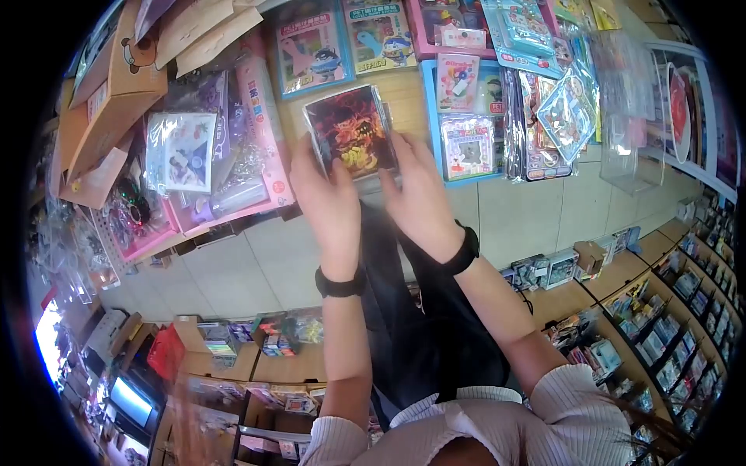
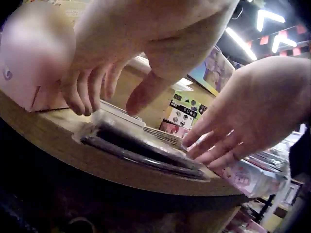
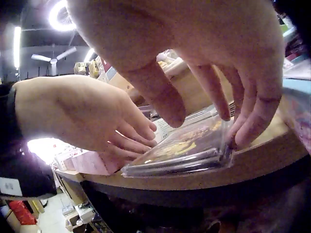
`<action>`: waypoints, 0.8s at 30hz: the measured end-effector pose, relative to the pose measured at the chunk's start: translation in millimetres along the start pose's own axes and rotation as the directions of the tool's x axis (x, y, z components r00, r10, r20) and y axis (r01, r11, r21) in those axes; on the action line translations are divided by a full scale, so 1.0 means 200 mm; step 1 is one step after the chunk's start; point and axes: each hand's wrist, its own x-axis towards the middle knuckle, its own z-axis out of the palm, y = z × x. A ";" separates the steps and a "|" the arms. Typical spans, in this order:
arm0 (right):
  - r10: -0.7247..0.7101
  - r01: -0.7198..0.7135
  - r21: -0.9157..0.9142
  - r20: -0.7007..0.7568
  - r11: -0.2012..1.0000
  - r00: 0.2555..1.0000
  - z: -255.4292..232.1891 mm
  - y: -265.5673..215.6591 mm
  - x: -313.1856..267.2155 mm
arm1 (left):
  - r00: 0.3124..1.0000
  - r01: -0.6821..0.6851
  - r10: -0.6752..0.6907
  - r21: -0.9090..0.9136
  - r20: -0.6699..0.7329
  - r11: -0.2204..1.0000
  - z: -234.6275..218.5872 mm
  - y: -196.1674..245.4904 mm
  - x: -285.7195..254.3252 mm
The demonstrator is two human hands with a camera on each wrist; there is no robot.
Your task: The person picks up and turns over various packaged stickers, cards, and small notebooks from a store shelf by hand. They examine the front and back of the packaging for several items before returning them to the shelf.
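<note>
A stack of flat, clear-sleeved packs [image 1: 353, 128] lies on the wooden table near its front edge. Its top one bears a dark picture in red and yellow. My left hand [image 1: 330, 210] is at the left side of the stack, with the thumb over its lower part. Along the right side rest the fingers of my right hand [image 1: 420, 198], the thumb near the lower right corner. Seen in the right wrist view, the right fingertips [image 3: 235, 138] touch the edge of the clear sleeves [image 3: 182, 150]. Both hands have loosely extended fingers, flanking the packs.
Two packaged pet toys [image 1: 313, 46] lie behind the stack. To the left stand a pink open box [image 1: 268, 132] and a brown carton [image 1: 116, 93]. Blue and pink packs [image 1: 466, 147] and a heap of sleeved goods [image 1: 544, 124] are at the right. Stocked shelves [image 1: 668, 311] stand behind me.
</note>
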 end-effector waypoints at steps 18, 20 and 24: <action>0.041 -0.034 0.113 -0.067 0.993 0.997 0.04 0.04 0.01 | 0.989 0.104 -0.100 -0.026 0.110 0.994 0.02 -0.08 0.11; 0.034 -0.027 0.090 -0.077 0.996 0.996 0.04 0.03 0.01 | 0.988 0.081 -0.083 0.023 0.132 0.996 0.02 -0.10 0.12; -0.032 0.037 0.040 -0.113 0.999 0.993 0.05 0.04 -0.01 | 0.975 0.203 -0.182 -0.177 0.125 0.963 0.02 -0.10 0.13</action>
